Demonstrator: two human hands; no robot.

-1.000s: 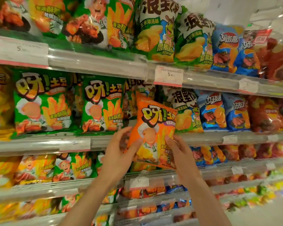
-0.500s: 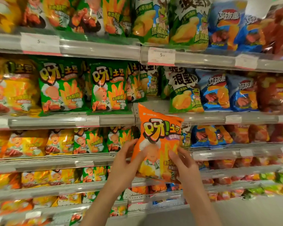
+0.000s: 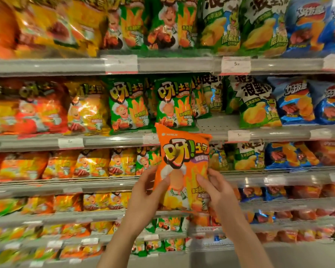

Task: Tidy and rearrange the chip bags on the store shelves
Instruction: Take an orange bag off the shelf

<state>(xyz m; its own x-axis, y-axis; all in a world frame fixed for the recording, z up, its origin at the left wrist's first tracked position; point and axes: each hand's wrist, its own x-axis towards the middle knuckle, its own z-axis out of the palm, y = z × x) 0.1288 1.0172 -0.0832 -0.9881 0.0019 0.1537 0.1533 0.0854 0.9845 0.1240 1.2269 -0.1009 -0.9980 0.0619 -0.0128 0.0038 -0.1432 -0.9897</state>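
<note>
An orange chip bag [image 3: 184, 151] is held upright in front of the shelves, near the middle of the view. My left hand [image 3: 145, 196] grips its lower left edge, thumb on the front. My right hand [image 3: 217, 192] grips its lower right edge, thumb across the front. Behind the bag's top, the second shelf [image 3: 213, 123] shows a bare white gap between green chip bags [image 3: 174, 105] and a green-and-white corn chip bag [image 3: 255, 105].
Several shelves run across the view. Orange and yellow bags [image 3: 43, 111] fill the left, blue bags [image 3: 296, 103] the right. Price tags [image 3: 238, 135] hang on the shelf rails. Grey floor [image 3: 307, 254] shows at the bottom right.
The view has shifted left and up along the shelves. The orange bag, still in both hands, now sits lower against the shelves, in front of the third shelf, and more upright.
</note>
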